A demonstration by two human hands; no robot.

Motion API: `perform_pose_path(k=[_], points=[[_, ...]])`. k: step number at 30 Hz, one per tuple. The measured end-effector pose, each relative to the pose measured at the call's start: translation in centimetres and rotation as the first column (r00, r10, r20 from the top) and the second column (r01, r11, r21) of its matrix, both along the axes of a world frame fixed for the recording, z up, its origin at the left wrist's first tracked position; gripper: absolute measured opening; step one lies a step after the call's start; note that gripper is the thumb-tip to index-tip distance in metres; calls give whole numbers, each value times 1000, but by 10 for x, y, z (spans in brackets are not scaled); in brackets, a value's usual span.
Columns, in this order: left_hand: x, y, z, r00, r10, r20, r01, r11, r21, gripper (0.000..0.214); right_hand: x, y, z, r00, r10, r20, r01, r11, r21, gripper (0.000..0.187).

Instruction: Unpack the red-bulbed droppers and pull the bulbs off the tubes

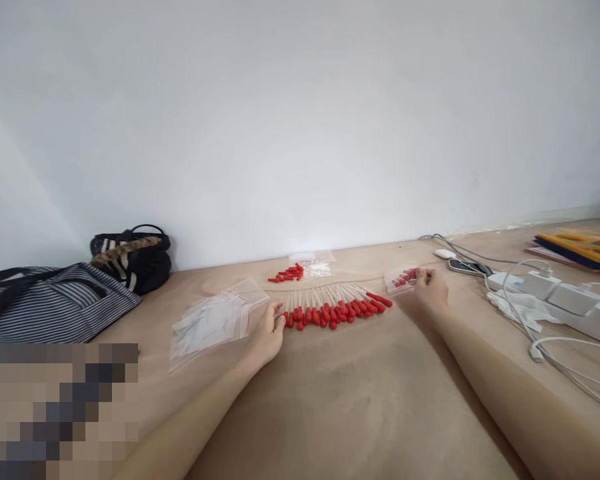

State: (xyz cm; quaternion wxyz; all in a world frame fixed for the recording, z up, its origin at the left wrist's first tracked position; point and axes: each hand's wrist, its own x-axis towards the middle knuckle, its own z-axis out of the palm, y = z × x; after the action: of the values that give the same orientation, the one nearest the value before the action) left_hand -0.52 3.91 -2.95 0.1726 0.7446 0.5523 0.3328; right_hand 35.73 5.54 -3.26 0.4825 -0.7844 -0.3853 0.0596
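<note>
Glass droppers with red rubber bulbs (pixel 333 313) lie in a fanned row on the table, bulbs toward me and clear tubes pointing away. At the row's left end rests my left hand (pixel 270 330), its thumb and forefinger slightly apart beside the leftmost dropper; whether they touch it I cannot tell. On the far right of the row, my right hand (pixel 430 290) pinches the edge of a small clear plastic bag (pixel 393 283) with several red pieces inside. Behind the row are loose red bulbs (pixel 291 273) and a bundle of thin clear tubes (pixel 321 269).
Flat clear zip bags (pixel 215 323) are stacked left of my left hand. A striped bag (pixel 70 300) and a black bag (pixel 150 263) stand farther left. To the right are a power strip with white chargers (pixel 575 300), cables and a dark device (pixel 465 267). A wall rises behind.
</note>
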Motion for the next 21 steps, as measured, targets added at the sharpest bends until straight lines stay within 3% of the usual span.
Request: perform_pose_path(k=[5, 10, 17, 21], points=[[9, -4, -1, 996, 23, 81, -21, 999, -29, 25, -5, -11, 11, 996, -59, -71, 70, 985, 161, 31], [6, -8, -1, 990, 32, 138, -26, 999, -40, 24, -9, -10, 4, 980, 24, -199, 17, 979, 203, 27], [4, -10, -1, 986, 16, 169, -9, 999, -43, 22, -5, 8, -11, 907, 243, -344, -153, 951, 268, 24], [3, -9, -4, 983, 0, 181, 7, 999, -37, 22, -7, 10, -14, 795, 439, -418, -257, 868, 424, 23]])
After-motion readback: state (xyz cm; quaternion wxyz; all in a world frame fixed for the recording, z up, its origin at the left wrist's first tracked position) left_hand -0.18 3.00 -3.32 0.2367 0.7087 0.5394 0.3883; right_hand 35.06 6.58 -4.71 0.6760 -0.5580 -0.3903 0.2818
